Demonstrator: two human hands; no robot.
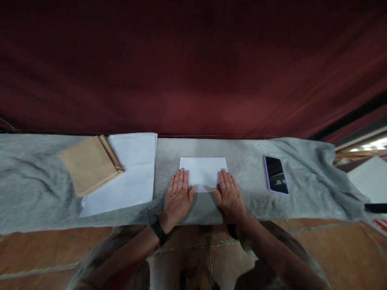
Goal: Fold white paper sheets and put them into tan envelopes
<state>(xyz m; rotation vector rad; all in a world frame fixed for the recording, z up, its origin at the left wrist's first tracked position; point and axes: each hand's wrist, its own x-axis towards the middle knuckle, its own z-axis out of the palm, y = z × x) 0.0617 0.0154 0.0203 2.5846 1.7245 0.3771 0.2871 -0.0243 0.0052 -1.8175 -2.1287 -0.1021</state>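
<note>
A white sheet of paper (205, 171) lies flat on a grey cloth (172, 149) in the middle of the view. Its near corners are partly covered by my hands. My left hand (179, 195) rests flat over the left edge of the paper, fingers stretched forward and thumb out toward the middle. Over the right edge lies my right hand (230, 194), palm down, fingers straight and thumb pointing inward. Neither hand grasps anything. A dark band is on each wrist.
To the left, a stack of brown paper envelopes or bags (90, 165) lies partly on larger white sheets (136, 181). A phone (276, 175) with a purple case lies to the right. Dark red fabric (193, 80) rises behind the cloth. Tiled floor (193, 257) shows below.
</note>
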